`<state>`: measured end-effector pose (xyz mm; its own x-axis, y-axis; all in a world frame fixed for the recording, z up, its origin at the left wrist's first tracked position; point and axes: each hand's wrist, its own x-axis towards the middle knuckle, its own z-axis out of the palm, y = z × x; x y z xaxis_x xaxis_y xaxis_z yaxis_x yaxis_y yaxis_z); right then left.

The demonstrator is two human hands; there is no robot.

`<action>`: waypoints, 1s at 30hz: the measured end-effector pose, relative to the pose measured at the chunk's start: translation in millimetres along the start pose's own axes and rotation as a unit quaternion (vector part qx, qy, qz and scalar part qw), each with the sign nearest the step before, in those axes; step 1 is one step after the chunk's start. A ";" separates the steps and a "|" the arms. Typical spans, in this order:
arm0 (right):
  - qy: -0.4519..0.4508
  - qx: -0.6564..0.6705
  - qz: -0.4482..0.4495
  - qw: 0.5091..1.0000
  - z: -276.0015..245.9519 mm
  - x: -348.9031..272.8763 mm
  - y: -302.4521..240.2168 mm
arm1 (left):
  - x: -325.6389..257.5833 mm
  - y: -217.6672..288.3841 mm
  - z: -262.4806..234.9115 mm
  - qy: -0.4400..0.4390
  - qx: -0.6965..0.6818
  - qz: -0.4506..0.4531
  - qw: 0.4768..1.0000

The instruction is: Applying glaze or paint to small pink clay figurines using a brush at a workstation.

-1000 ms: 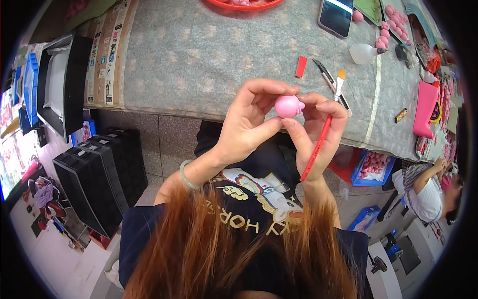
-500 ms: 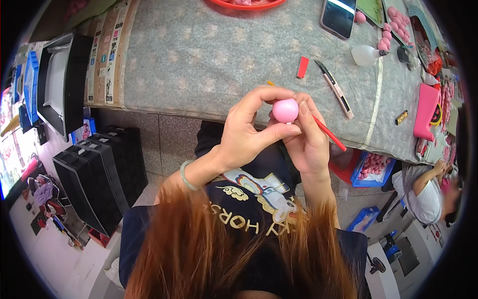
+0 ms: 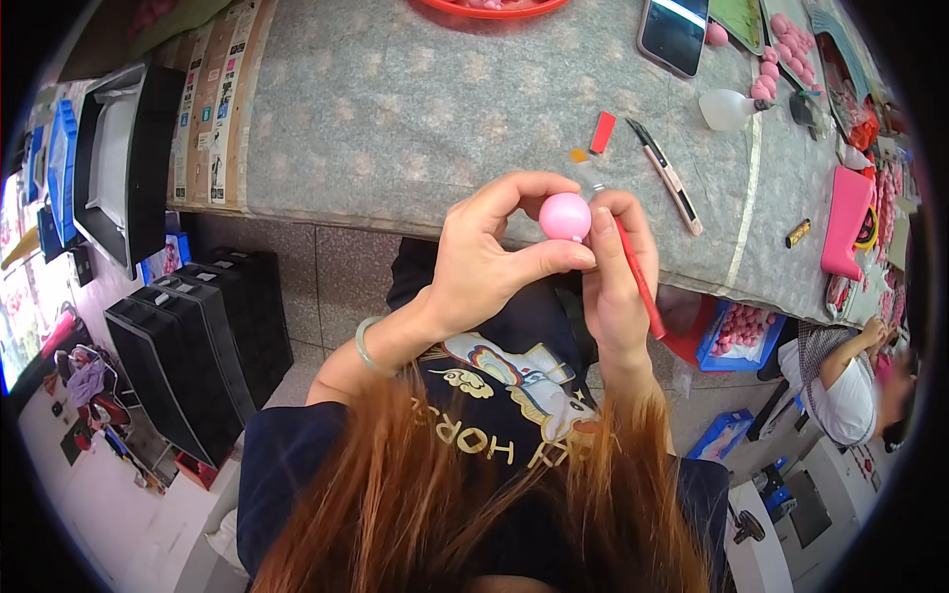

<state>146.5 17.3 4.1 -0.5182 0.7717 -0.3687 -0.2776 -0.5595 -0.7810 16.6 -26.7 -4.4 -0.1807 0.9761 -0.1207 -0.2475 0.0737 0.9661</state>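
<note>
pink ball: left of craft knife, pinched in left hand | right hand: gripping red-handled brush, bristles off ball | progress: seemingly unfinished, ball not set down; brushed or not, cannot tell

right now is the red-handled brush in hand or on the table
The brush is in hand: the right hand holds its red handle. Whether the bristles touch the table, I can't tell.

Ball: smooth, glossy, plastic-looking
Brush: smooth, glossy handle
Tabletop: matt, cloth-like surface, faintly wrinkled
Phone: glossy, reflective, glass-like screen
Bottle: smooth, translucent plastic
Basin: smooth, shiny, plastic-looking rim
</note>
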 end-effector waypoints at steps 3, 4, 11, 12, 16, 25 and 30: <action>0.098 -0.080 -0.102 0.987 7.8 1.2 -4.4 | -1.4 -5.8 -2.6 -0.016 0.039 -0.005 0.999; 0.099 -0.081 -0.102 0.986 8.2 1.4 -9.2 | -1.3 -6.5 -2.6 -0.038 0.063 0.005 0.997; 0.049 -0.132 -0.068 0.988 0.1 4.0 -20.5 | -1.5 -9.7 5.7 -0.013 -0.013 0.004 1.000; 0.050 -0.132 -0.068 0.988 -1.1 4.3 -18.6 | -1.8 -9.4 5.7 -0.020 -0.044 -0.011 0.999; 0.124 -0.250 -0.134 0.951 -9.8 14.6 -16.0 | -0.5 1.1 3.9 -0.008 -0.167 -0.123 0.978; 0.158 -0.684 -0.277 0.656 -37.5 72.1 2.9 | 10.2 -35.0 -0.4 0.022 -0.156 -0.135 0.978; 0.146 -0.552 -0.231 0.788 -33.5 71.5 2.6 | 12.9 -39.8 -0.8 0.057 -0.125 -0.130 0.982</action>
<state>135.8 81.1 -41.3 -0.3151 0.9428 0.1085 0.5738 0.2804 -0.7695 23.4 -17.2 -44.6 -0.1825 0.9007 -0.3943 -0.5220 0.2511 0.8152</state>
